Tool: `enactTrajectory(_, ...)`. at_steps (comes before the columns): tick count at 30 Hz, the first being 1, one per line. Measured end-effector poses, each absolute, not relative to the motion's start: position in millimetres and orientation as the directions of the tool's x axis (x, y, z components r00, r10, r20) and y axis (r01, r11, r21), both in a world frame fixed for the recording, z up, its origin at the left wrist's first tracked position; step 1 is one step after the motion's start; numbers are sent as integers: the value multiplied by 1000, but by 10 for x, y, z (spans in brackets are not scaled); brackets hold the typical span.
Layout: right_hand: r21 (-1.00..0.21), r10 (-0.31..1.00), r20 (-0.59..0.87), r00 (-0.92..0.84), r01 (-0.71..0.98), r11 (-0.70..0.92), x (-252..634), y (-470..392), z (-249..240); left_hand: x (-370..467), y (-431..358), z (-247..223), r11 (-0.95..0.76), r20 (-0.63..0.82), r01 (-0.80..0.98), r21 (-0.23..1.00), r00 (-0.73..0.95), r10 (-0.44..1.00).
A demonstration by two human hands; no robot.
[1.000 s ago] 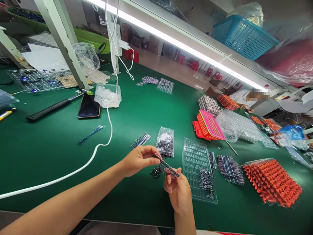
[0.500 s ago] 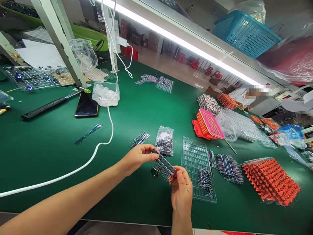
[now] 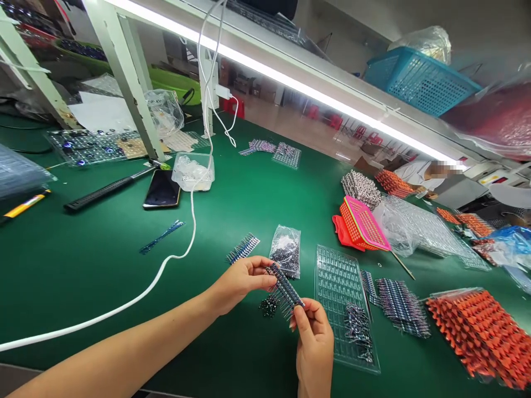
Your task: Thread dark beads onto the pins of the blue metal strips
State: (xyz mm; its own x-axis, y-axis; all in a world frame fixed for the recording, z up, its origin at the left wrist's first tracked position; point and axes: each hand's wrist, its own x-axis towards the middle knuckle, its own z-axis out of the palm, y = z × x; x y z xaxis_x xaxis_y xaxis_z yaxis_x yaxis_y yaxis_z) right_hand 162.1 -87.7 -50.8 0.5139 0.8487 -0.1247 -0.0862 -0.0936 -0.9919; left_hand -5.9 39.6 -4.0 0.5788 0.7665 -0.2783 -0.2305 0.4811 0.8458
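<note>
My left hand (image 3: pixel 249 278) pinches the upper left end of a dark blue strip (image 3: pixel 287 288) with a row of thin pin-like wires along its lower side. At the strip's lower right end, the thumb and fingers of my right hand (image 3: pixel 313 329) close on it. The strip is held slanted above the table. Below it lies a small pile of black beads (image 3: pixel 269 305). Behind the hands are a clear bag of small black pieces (image 3: pixel 286 251) and a similar strip with pins (image 3: pixel 243 249). A clear moulded tray (image 3: pixel 338 282) sits to the right, dark pinned pieces (image 3: pixel 357 326) in its lower part.
Stacked pinned strips (image 3: pixel 402 307) and orange stacks (image 3: pixel 481 331) lie right. A pink basket (image 3: pixel 367 224) stands behind. Left are a white cable (image 3: pixel 161 272), phone (image 3: pixel 162 189), hammer (image 3: pixel 103 193) and plastic box (image 3: pixel 193 179). A co-worker (image 3: pixel 421 177) sits far right.
The view has shifted, so everything on the table appears lower and mostly further right. My right thumb now lies over the strip's end; both hands still hold the strip.
</note>
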Motion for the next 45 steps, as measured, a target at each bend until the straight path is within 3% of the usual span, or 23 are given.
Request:
enactTrajectory(11,-990,895,-137,425,-28,-138,1607,-879,-501,-52,374,9,569,-322,-327,754,572,755)
enactTrajectory(16,-998,955,-55,292,-46,-44,1611,-902,-471,-72,385,20,557,-296,-352,753,574,763)
enactTrajectory(23,-999,875,-7,485,42,-31,1644,-897,-466,-28,230,5,453,-241,-182,872,648,723)
enactTrajectory(25,-997,873,23,486,72,-14,1616,-912,-441,-15,152,6,338,-200,-92,936,652,731)
enactTrajectory(28,-990,870,119,478,128,66,1568,-931,-397,-20,51,-9,-44,3,50,998,632,775)
enactTrajectory(30,-971,863,225,452,177,160,1548,-940,-374,-34,9,-28,-345,243,54,937,607,757)
enactTrajectory(33,-908,832,410,372,247,338,1544,-955,-359,-55,-16,-37,-665,590,-71,744,538,602)
enactTrajectory(37,-820,775,565,283,295,490,1561,-982,-353,-84,-20,24,-805,765,-183,564,483,426)
enactTrajectory(45,-790,755,603,258,326,519,1570,-1019,-360,-141,-23,85,-876,800,-127,464,484,354)
